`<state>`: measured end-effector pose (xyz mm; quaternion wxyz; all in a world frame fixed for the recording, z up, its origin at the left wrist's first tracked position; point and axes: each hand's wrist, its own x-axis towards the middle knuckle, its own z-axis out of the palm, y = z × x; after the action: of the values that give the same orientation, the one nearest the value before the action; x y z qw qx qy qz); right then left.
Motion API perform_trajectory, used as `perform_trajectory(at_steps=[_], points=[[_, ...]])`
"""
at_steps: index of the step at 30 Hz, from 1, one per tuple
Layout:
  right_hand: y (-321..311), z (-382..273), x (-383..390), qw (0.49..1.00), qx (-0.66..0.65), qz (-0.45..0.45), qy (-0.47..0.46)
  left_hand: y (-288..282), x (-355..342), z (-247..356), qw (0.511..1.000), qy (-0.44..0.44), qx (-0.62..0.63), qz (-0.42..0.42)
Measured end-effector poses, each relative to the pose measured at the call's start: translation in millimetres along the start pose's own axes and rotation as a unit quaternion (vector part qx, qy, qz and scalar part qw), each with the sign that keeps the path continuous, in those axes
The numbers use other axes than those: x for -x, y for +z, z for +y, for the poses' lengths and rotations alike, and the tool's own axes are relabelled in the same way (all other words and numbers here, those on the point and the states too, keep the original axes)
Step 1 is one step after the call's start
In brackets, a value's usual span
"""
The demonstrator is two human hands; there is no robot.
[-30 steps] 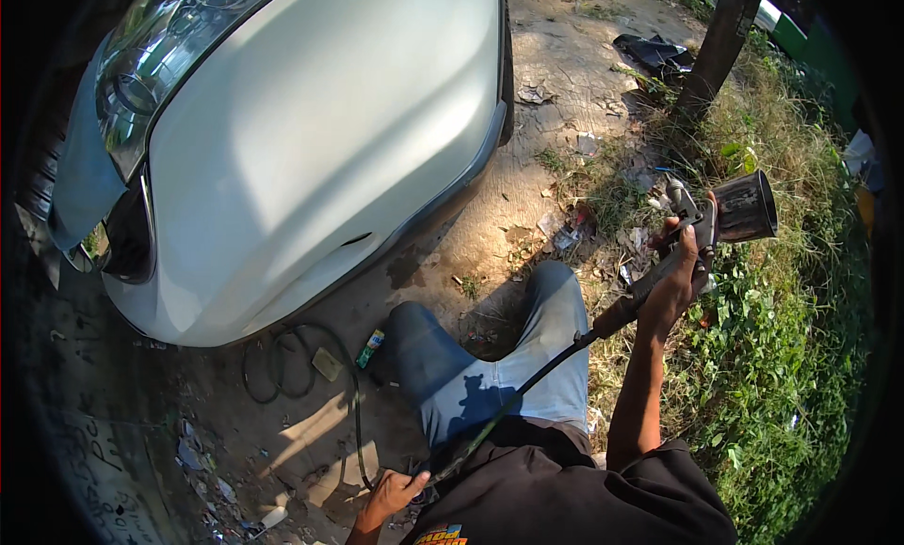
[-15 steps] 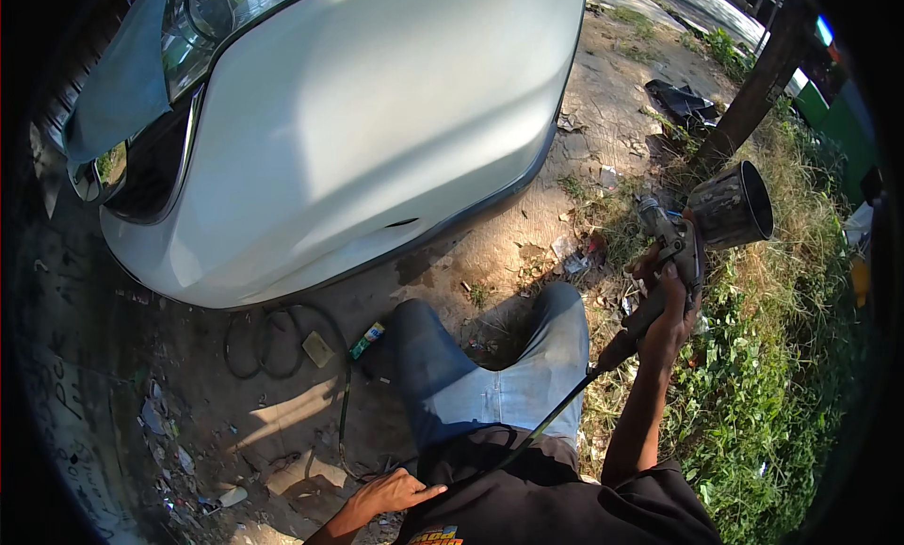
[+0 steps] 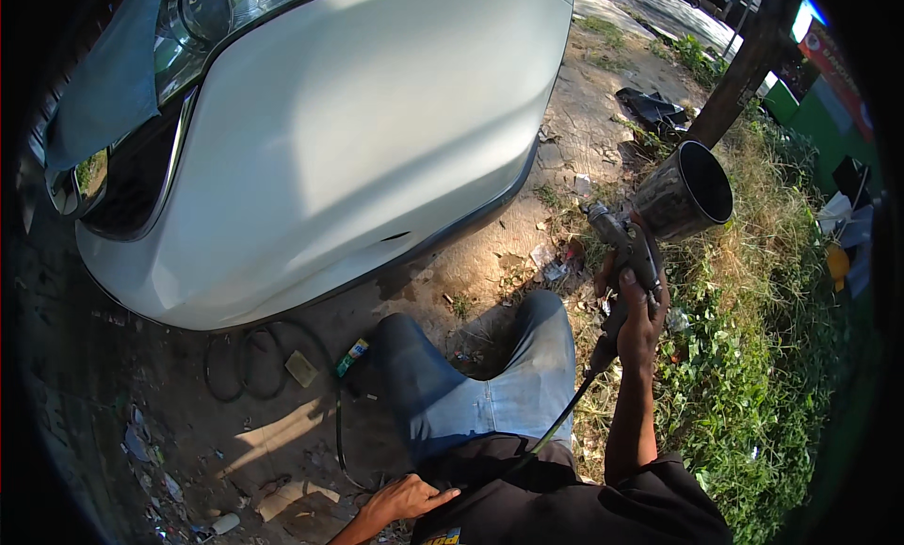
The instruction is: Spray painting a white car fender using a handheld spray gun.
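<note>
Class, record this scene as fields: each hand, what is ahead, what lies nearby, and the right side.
Right hand: grips a spray gun with a metal cup, hose below
Left hand: beside the dark shirt; any grip unclear
Ahead: white bumper, headlight
Lying nearby: yellowish block, green tube
Right side: green plants

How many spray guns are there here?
1: the spray gun is in the person's right grip, to the right of the white car bumper. Dark picture edges might hide others.
</note>
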<state>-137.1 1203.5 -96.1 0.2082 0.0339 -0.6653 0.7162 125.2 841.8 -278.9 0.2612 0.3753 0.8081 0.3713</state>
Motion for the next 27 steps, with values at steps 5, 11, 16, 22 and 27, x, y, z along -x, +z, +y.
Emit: perform_trajectory(at_steps=[5,11,16,22,27], points=[[3,11,2,1.000,0.000,-0.008,0.006,-3,-8,7,0.999,0.004,0.004,0.046],[-23,35,9,0.999,0.005,0.039,0.026,-41,-23,29,0.955,-0.256,0.146,-0.040],[-38,48,10,0.997,0.018,0.059,0.047,-41,-19,31,0.957,-0.247,0.149,-0.010],[-49,52,5,0.996,0.048,0.057,0.057,-36,-24,31,0.953,-0.264,0.145,-0.019],[-45,46,7,0.994,0.088,0.034,0.057,-35,-31,29,0.955,-0.259,0.144,-0.033]])
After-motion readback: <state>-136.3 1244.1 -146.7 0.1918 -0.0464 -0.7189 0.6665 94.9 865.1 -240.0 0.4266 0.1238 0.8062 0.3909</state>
